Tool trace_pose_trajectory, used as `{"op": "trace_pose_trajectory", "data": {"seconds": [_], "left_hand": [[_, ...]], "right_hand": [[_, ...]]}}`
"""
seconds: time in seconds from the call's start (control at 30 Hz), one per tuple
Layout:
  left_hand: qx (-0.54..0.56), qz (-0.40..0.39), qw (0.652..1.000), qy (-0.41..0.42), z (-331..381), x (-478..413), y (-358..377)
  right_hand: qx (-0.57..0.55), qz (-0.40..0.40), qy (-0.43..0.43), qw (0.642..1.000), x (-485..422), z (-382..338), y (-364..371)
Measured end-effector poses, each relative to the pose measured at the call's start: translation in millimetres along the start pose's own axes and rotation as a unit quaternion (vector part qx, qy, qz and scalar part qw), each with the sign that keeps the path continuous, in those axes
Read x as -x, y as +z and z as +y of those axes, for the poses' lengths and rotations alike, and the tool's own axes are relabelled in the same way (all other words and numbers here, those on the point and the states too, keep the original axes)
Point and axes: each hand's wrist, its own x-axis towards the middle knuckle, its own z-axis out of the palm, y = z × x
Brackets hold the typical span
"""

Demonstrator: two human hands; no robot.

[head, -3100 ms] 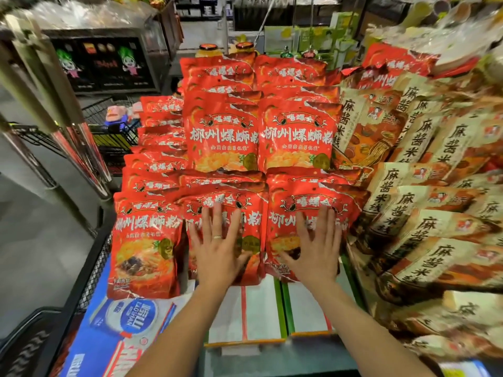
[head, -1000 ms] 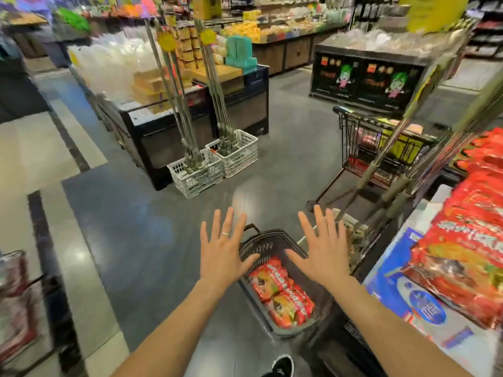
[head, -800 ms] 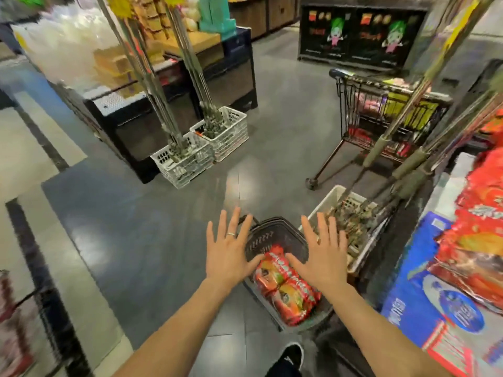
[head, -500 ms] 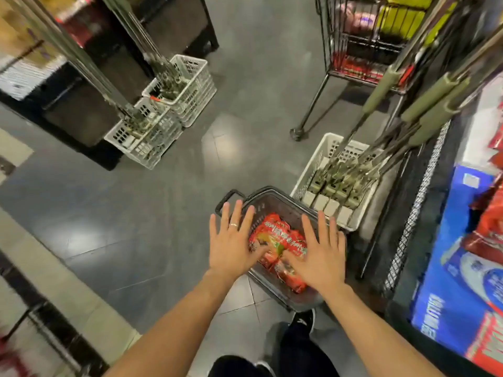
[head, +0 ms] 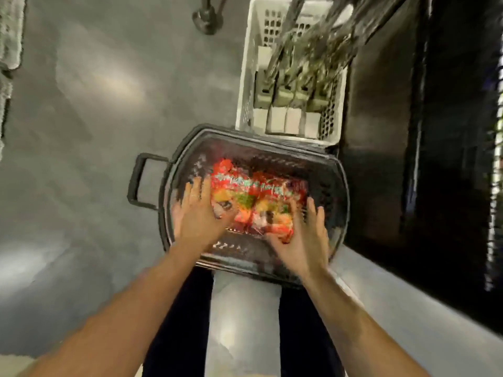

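Observation:
A dark plastic shopping basket (head: 321,164) stands on the grey floor right below me, its handle (head: 138,180) folded out to the left. Red noodle packets (head: 253,202) lie inside it. My left hand (head: 198,216) reaches into the basket at the packets' left side, fingers spread. At the packets' near right corner my right hand (head: 302,240) hovers with fingers straight. Both hands hold nothing. The picture is blurred by motion.
A white slotted crate (head: 247,77) holding metal poles stands just beyond the basket. A black display base (head: 408,131) runs along the right. A cart wheel (head: 206,20) shows at the top. My dark trouser legs (head: 179,322) are below the basket.
I turned from the packet shelf down to the floor basket. Both hands dropped from above the rim into the basket, closing on the red packets from either side.

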Motion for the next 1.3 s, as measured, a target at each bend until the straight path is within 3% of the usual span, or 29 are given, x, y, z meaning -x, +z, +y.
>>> {"op": "trace_pose_trajectory", "data": {"seconds": [0.2, 0.33, 0.5, 0.63, 0.8, 0.9, 1.0, 1.07, 1.17, 1.3], "left_hand": [[0.010, -0.051, 0.999, 0.002, -47.5, -93.6, 102.6], [0.043, -0.097, 0.994, -0.038, -74.1, -138.5, 169.1], [0.093, -0.116, 0.984, -0.103, -89.3, -171.0, 236.3], [0.066, -0.083, 0.987, -0.123, -84.1, -179.5, 266.6], [0.166, -0.020, 0.964, -0.206, -76.9, -187.3, 282.0], [0.215, -0.061, 0.943, -0.248, -73.8, -195.4, 271.3], [0.186, -0.108, 0.955, -0.204, -70.5, -195.5, 263.3], [0.226, -0.127, 0.949, -0.178, -70.0, -195.2, 265.1], [0.328, -0.184, 0.911, -0.170, -69.6, -197.1, 267.2], [0.378, -0.181, 0.884, -0.206, -74.4, -194.6, 258.2]], "right_hand": [[-0.166, -0.031, 0.159, 0.973, -62.8, 40.7, 122.6], [-0.205, -0.083, 0.204, 0.954, -101.1, 84.0, 177.4], [-0.234, -0.071, 0.269, 0.931, -150.0, 114.7, 229.3], [-0.228, -0.057, 0.308, 0.922, -174.1, 122.7, 258.1], [-0.235, 0.034, 0.362, 0.901, -183.7, 118.3, 266.1], [-0.355, 0.015, 0.357, 0.864, -185.7, 115.7, 264.8], [-0.429, -0.054, 0.317, 0.844, -187.8, 114.1, 256.8], [-0.455, -0.086, 0.296, 0.835, -189.6, 112.2, 252.6], [-0.459, -0.110, 0.289, 0.833, -194.2, 110.0, 254.6], [-0.470, -0.096, 0.290, 0.828, -189.9, 106.8, 249.6]]}}
